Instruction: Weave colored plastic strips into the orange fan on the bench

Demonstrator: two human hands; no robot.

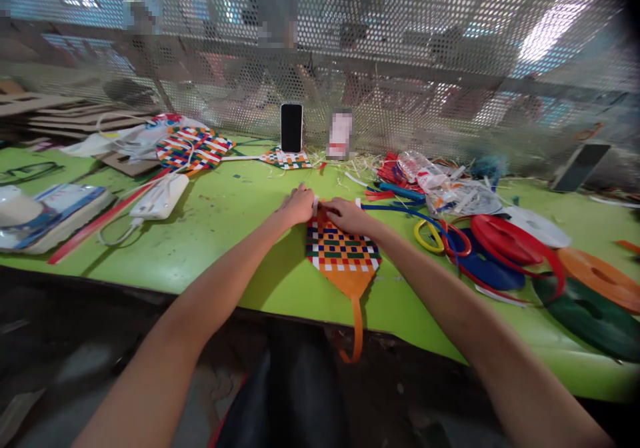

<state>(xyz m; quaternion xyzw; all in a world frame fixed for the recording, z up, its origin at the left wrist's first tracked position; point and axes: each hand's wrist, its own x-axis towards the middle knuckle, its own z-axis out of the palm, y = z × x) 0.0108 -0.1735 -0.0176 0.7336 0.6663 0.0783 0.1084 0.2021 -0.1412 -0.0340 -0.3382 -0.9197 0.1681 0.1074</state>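
A woven fan (343, 251) of orange, white, green, blue and red strips lies on the green table (225, 235), its orange handle hanging over the near edge. My left hand (299, 206) is closed at the fan's far left corner, pinching a white strip end. My right hand (349, 215) rests curled on the fan's far edge, fingers pressed on the weave.
Rolls of red, blue, yellow, orange and dark green strip (505, 251) lie at the right. A phone (291, 127) stands against the perforated metal screen. Finished woven fans (193, 148) and a white charger (160, 198) lie at the left, with cardboard sheets behind.
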